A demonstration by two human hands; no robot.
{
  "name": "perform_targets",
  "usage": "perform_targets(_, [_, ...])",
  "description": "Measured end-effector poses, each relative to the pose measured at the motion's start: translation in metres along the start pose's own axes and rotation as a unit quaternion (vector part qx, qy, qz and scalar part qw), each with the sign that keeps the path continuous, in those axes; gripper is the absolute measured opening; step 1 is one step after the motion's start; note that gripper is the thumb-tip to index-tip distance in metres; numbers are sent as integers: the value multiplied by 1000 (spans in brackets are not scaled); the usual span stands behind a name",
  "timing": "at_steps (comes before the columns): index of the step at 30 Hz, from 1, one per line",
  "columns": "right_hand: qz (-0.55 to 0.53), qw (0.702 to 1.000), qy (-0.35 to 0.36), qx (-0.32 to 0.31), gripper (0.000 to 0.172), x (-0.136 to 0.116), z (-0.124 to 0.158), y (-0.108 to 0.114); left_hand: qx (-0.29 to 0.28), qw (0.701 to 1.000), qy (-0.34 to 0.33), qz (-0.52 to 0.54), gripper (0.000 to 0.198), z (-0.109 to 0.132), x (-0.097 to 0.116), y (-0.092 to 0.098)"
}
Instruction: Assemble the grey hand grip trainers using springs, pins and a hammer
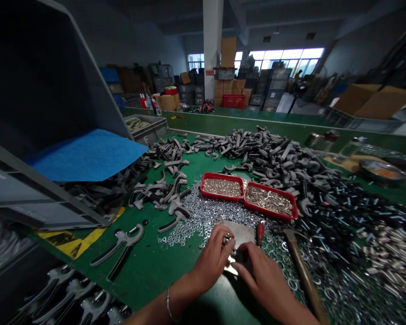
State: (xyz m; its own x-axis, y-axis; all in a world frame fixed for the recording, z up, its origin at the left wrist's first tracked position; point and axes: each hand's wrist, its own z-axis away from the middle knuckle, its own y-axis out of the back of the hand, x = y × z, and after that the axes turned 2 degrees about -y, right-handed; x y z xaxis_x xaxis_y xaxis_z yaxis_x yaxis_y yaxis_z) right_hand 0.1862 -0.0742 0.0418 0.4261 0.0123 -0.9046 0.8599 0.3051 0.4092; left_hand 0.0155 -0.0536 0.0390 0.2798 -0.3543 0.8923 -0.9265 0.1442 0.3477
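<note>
My left hand is closed, thumb and fingers pinching a small shiny metal part. Close beside it, my right hand curls with thumb and fingers drawn together; a dark shape shows between them, too shadowed to name. Both hands are over a flat metal plate at the front of the bench. A red-handled tool lies just beyond my right hand, and a hammer with a wooden handle lies to its right. Loose washers spread around the plate.
Two red trays of small metal pins stand beyond my hands. Grey handle parts are heaped behind them. Black knobs with bolts and metal sleeves pile up rightward. An assembled clamp lies left, near a tipped grey crate.
</note>
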Motion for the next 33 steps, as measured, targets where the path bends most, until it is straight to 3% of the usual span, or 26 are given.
perform_targets(1, [11, 999, 14, 39, 47, 0, 0, 1, 19, 1000, 15, 3, 17, -1, -1, -2])
perform_targets(2, [-13, 999, -3, 30, 47, 0, 0, 1, 31, 999, 18, 3, 18, -1, -2, -4])
perform_targets(5, [-171, 967, -130, -135, 59, 1, 1, 1, -7, 999, -48, -17, 16, -2, -3, -8])
perform_targets(6, [-192, 958, -139, -159, 59, 2, 1, 1, -28, 997, -68, -26, 15, -3, -3, -9])
perform_targets(8, [-157, 978, -88, -103, 50, 4, 0, 3, -33, 997, -52, -35, 15, -4, -4, -11])
perform_targets(10, [-133, 990, -39, -17, 42, 7, -1, 4, 12, 999, 0, -38, 16, -5, -6, -14])
perform_targets(11, [-146, 988, -38, -10, 40, 9, -2, 3, 32, 999, 13, -41, 16, -5, -7, -15])
perform_targets(13, [-220, 969, -82, -71, 41, 12, -1, 3, 25, 998, -9, -53, 15, -5, -9, -17])
perform_targets(15, [-260, 949, -113, -140, 47, 14, -1, 2, -19, 996, -54, -63, 12, -4, -10, -17])
perform_targets(17, [-214, 966, -85, -115, 47, 15, 0, 3, -33, 996, -59, -64, 12, -2, -11, -16])
perform_targets(20, [-160, 985, -44, -41, 45, 17, 3, 1, -2, 997, -40, -73, 16, 2, -12, -17])
perform_targets(22, [-239, 960, -107, -103, 51, 21, 5, -1, -26, 994, -60, -84, 14, 3, -14, -18])
perform_targets(24, [-274, 935, -152, -167, 59, 26, 6, -3, -92, 987, -67, -113, 14, -2, -16, -20])
perform_targets(25, [-242, 946, -144, -161, 60, 29, 6, -2, -124, 981, -55, -139, 15, -7, -18, -22])
perform_targets(27, [-91, 988, -88, -92, 54, 36, 6, 5, -179, 960, -17, -215, 16, -22, -21, -26])
perform_targets(30, [105, 993, -41, -22, 35, 45, 12, 26, -236, 918, -7, -319, 14, -53, -23, -34])
perform_targets(33, [96, 994, -33, -31, 34, 54, 28, 50, -217, 908, -64, -352, 20, -96, -13, -42])
